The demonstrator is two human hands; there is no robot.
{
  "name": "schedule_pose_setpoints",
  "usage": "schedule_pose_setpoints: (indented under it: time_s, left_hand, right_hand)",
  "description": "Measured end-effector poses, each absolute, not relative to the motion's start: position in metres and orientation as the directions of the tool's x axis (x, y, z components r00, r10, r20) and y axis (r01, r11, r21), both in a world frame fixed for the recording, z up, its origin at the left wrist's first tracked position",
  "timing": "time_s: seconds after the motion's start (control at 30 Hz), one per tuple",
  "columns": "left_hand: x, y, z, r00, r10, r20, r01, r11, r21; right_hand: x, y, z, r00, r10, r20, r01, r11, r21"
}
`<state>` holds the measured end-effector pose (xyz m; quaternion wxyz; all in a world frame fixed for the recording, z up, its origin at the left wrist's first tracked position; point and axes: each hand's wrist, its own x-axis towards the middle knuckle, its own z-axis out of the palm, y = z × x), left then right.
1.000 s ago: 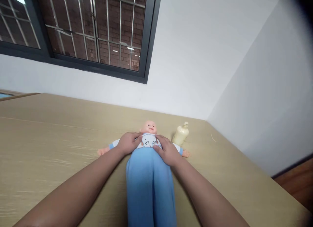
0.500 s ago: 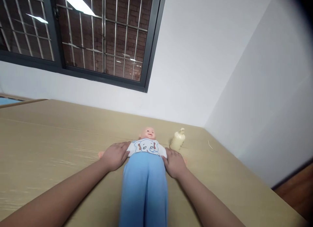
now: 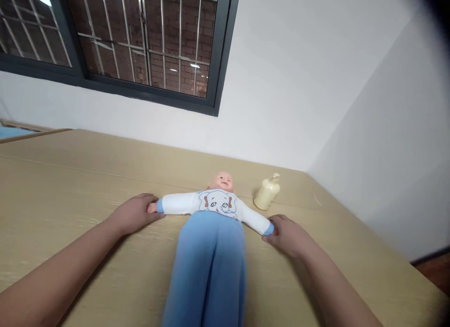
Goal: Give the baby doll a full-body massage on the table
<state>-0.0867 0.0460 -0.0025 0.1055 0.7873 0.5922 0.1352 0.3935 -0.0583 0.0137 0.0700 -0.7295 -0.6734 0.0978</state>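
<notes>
A doll (image 3: 218, 202) lies on its back, dressed in a white top with an elephant print and blue trousers (image 3: 211, 266). Its arms are stretched out to both sides, the white sleeves ending in blue cuffs. My left hand (image 3: 138, 213) is closed round the doll's hand and cuff at the left. At the right, my right hand (image 3: 286, 232) grips the other cuff and the doll's hand, which is mostly hidden by my fingers. A cream pump bottle (image 3: 267, 193) stands just above the right sleeve.
The doll and bottle rest on a wooden table (image 3: 87, 177) against a white wall (image 3: 288, 83). A thin pale strip (image 3: 318, 199) lies right of the bottle. Beyond the table is a barred window (image 3: 147, 41); something blue (image 3: 14, 132) shows at the far left.
Both my hands have slid outward from the doll's upper arms to its cuffs, and the full sleeves now show. The view has tilted down slightly.
</notes>
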Motion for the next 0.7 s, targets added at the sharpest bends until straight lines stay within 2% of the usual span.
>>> schedule_pose_setpoints:
  time_s: [0.1,0.23,0.37,0.47,0.6,0.7]
  left_hand:
    - [-0.089,0.04,0.009,0.204,0.979,0.003,0.898,-0.188,0.398]
    - [-0.086,0.035,0.015,0.093,0.996,-0.017,0.888,-0.075,0.454]
    - [-0.086,0.038,0.011,0.084,0.996,-0.015,0.828,-0.062,0.557]
    - [-0.086,0.04,0.008,0.081,0.997,-0.015,0.77,-0.054,0.635]
    - [-0.083,0.042,0.005,0.15,0.979,-0.141,0.546,0.037,0.837]
    - [-0.082,0.042,0.005,0.133,0.973,-0.187,0.402,0.12,0.908]
  right_hand:
    - [0.405,-0.055,0.012,0.084,0.993,-0.083,0.96,-0.103,-0.259]
    - [0.417,-0.052,0.002,0.079,0.98,-0.183,0.869,-0.158,-0.469]
    - [0.432,-0.048,-0.011,-0.013,0.949,-0.316,0.601,-0.246,-0.761]
    - [0.437,-0.045,-0.016,-0.07,0.949,-0.307,0.351,-0.265,-0.898]
    - [0.438,-0.042,-0.018,-0.095,0.965,-0.245,0.053,-0.241,-0.969]
    - [0.438,-0.04,-0.019,-0.086,0.968,-0.238,-0.038,-0.242,-0.97]
